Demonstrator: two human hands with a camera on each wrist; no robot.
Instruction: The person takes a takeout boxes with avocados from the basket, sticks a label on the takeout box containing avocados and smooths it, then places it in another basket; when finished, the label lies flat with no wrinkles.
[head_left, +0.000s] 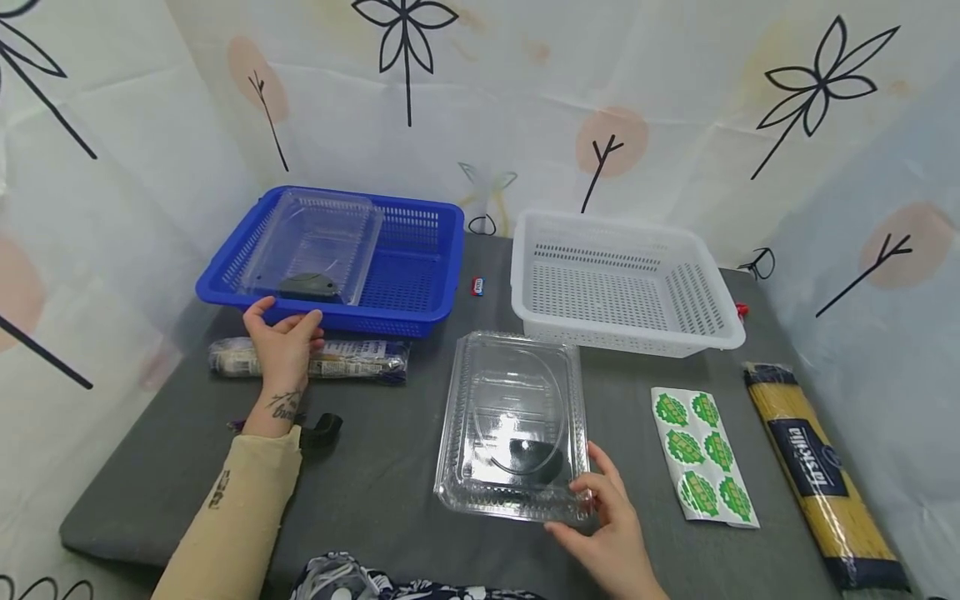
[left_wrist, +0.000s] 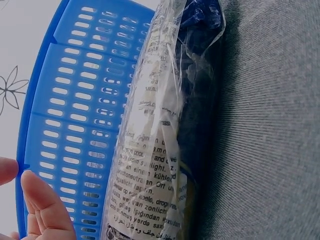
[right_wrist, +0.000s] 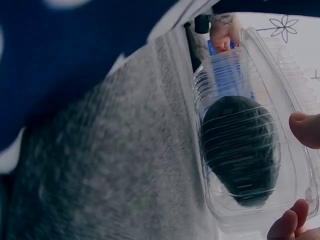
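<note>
My left hand point(head_left: 283, 346) pinches the front rim of a blue plastic basket point(head_left: 412, 283) with thumb and finger. In that basket a clear lidded container point(head_left: 330, 229) leans on the left side, a dark green rounded thing point(head_left: 309, 287) in its lower end. Below the hand lies a clear-wrapped pack with printed labels point(left_wrist: 150, 150). My right hand point(head_left: 606, 521) grips the lower right corner of another clear clamshell container point(head_left: 517, 392), its lid down. Inside it rests a dark, oval, avocado-like thing point(right_wrist: 240, 150), seen through the ribbed wall.
A white plastic basket point(head_left: 626, 333) stands at the back right. To the right lie a sheet of green stickers point(head_left: 702, 457) and a pack of spaghetti point(head_left: 810, 458). A small red-and-blue packet point(head_left: 477, 286) sits between the baskets. Near my left forearm is a black curved object point(head_left: 322, 431).
</note>
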